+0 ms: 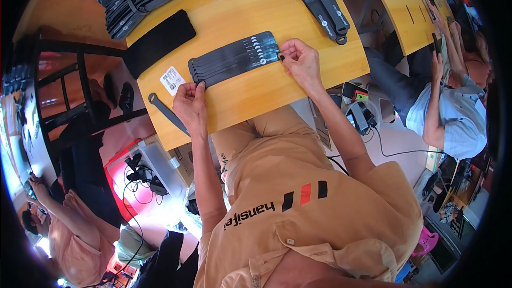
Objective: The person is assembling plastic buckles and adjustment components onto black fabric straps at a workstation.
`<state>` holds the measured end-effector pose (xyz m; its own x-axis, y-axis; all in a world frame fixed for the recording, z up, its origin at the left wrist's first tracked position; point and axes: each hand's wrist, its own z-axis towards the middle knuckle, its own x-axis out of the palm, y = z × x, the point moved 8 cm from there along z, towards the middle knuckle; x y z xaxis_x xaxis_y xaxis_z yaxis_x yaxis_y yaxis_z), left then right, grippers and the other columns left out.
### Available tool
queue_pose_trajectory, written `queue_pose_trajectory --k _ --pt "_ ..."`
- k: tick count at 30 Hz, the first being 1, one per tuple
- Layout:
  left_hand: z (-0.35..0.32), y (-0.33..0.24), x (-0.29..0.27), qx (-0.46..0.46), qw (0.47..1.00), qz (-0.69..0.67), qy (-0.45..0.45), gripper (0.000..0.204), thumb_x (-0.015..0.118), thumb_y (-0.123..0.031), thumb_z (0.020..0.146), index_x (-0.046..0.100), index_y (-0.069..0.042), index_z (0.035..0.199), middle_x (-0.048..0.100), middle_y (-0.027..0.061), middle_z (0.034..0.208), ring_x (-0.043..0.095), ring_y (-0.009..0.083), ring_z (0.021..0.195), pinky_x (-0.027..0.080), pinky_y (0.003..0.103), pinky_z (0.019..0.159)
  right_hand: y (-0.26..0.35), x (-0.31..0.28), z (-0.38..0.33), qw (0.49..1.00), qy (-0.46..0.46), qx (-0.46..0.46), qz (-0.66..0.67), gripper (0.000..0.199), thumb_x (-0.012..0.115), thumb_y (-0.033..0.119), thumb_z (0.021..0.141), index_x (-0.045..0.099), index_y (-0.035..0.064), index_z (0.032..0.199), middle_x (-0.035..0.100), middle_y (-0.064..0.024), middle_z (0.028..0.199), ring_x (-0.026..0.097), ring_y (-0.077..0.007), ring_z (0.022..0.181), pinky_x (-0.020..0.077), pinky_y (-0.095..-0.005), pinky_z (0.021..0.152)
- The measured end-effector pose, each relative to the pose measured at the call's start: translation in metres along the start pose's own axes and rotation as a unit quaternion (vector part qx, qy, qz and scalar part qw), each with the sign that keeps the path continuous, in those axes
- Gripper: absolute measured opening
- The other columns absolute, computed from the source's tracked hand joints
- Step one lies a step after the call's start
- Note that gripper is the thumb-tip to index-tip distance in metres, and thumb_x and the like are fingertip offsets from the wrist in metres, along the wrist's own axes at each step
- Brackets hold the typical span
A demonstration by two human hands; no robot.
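Note:
On the wooden table in front of me lies a fanned row of dark grey flat straps (224, 66), overlapping one another, with rounded ends at the left and pale printed marks towards the right. My left hand (191, 104) is closed at the near left corner of the row, thumb and fingers pinching a strap end there. At the opposite end, my right hand (301, 64) pinches the right edge of the straps between thumb and fingertips. Just left of the row is a white printed label (172, 80). A single loose strap (168, 113) with a hole in its end rests beside my left wrist.
A black flat pad (160, 42) lies far left, below a banded bundle of straps (136, 2). Several loose straps (320, 5) sit at the far right of the table (240, 0). Other people work at both sides. Cables and a plastic bin (157, 168) are below the table.

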<state>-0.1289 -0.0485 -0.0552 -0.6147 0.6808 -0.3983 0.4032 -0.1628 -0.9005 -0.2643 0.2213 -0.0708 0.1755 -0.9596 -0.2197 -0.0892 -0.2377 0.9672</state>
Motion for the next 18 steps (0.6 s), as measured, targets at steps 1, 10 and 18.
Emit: queue_pose_trajectory --k 1,10,18 --pt "0.000 0.000 0.000 0.006 1.000 0.003 -0.002 0.016 0.068 -0.009 0.078 0.057 0.001 0.075 0.052 0.0012 0.057 0.043 0.0060 0.044 0.035 0.020 0.040 -0.001 0.000 0.000 1.000 -0.003 -0.006 -0.007 0.015 0.059 -0.007 0.075 0.060 0.0016 0.087 0.056 0.0006 0.071 0.050 -0.0028 0.057 0.0440 -0.0173 0.043" --pt "0.000 -0.003 -0.002 0.022 0.999 0.035 -0.018 0.016 0.069 -0.010 0.077 0.059 0.002 0.075 0.053 0.0024 0.057 0.045 0.0072 0.046 0.036 0.023 0.043 0.008 0.001 -0.001 0.997 -0.020 -0.052 -0.048 0.012 0.060 -0.005 0.075 0.061 0.0011 0.085 0.057 0.0008 0.066 0.049 -0.0033 0.055 0.0442 -0.0187 0.042" --pt "0.001 -0.002 -0.002 0.020 0.999 0.038 -0.014 0.016 0.069 -0.011 0.077 0.059 0.001 0.075 0.053 0.0030 0.057 0.045 0.0077 0.045 0.036 0.023 0.043 0.015 0.000 -0.001 0.991 -0.042 -0.098 -0.080 0.012 0.060 -0.007 0.072 0.061 -0.0003 0.082 0.057 -0.0004 0.063 0.050 -0.0041 0.054 0.0418 -0.0191 0.048"
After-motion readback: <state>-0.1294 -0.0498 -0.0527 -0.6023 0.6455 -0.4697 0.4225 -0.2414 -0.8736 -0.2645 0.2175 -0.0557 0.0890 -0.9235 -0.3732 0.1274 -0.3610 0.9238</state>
